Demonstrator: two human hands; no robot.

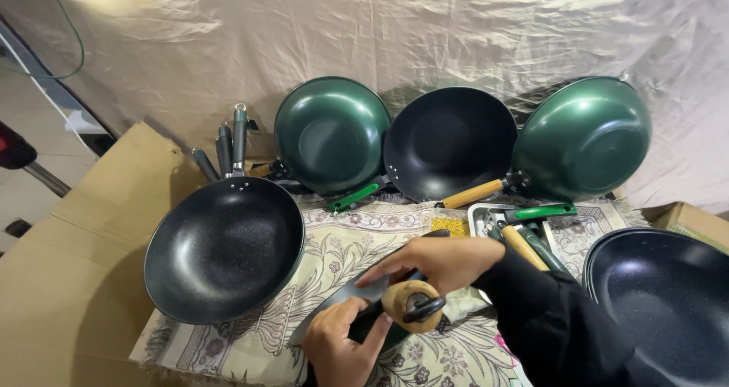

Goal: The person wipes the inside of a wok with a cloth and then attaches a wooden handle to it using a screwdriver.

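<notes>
- L hand (342, 345), nearest the cam, bottom centre: fingers curled, thumb up against a dark flat metal piece (357, 294) that slants from low-left to up-right across the cloth (334, 243). Clamped on it from below, as far as can be seen.
- R hand (437, 262) just above & right of L hand, black sleeve (554, 319) behind it. Fingers together, stretched leftward, lying on top of the same metal piece; not clear if it grips or only presses.
- Wooden handle (406, 302) w/ black ring at its end sits between both hands, butt end toward the cam; long axis runs away under the R hand. Both hands touch the assembly; L is nearer the butt.
- Left of L hand: black pan (224, 246), near, not touching.
- Beyond the hands: three woks propped vs. backdrop – green wok (330, 132), black wok (449, 142), far green wok (585, 136).
- Right of R hand: tray (478, 214) w/ spare handles; dark pan (668, 296) beside the sleeve.
</notes>
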